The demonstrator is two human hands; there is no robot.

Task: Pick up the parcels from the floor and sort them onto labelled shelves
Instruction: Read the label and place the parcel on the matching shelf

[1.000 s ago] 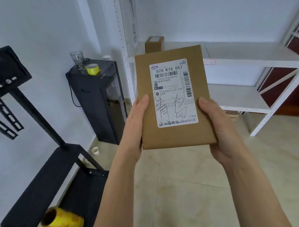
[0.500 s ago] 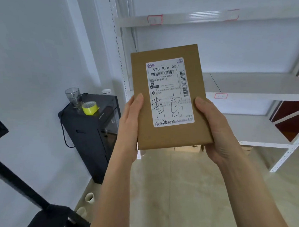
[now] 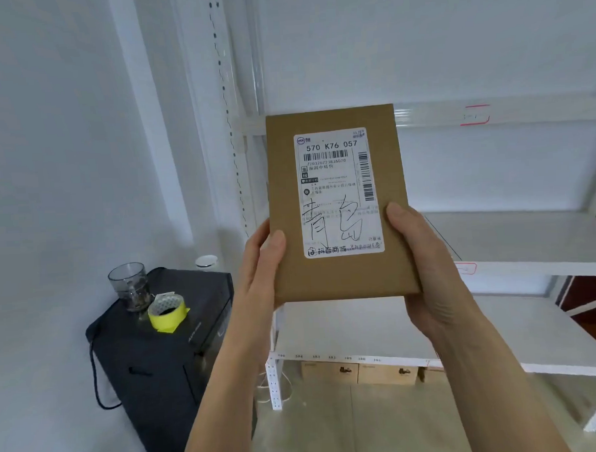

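The brown parcel (image 3: 340, 203) has been raised before bare white shelves (image 3: 515, 240), clasped at its lower edges by left hand (image 3: 261, 268) and right hand (image 3: 424, 264).

White walls (image 3: 63, 133), pale tiled floor (image 3: 384, 427). Dark cabinet (image 3: 166, 361) at left, carrying glass cup (image 3: 128, 284) and yellow tape roll (image 3: 167, 313). Dark red wood panel (image 3: 589, 291) far right.

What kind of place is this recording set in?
Probably a small parcel sorting or storage room: white metal shelving with red-edged shelf tags, a labelled cardboard parcel held in both hands, and brown boxes under the bottom shelf.
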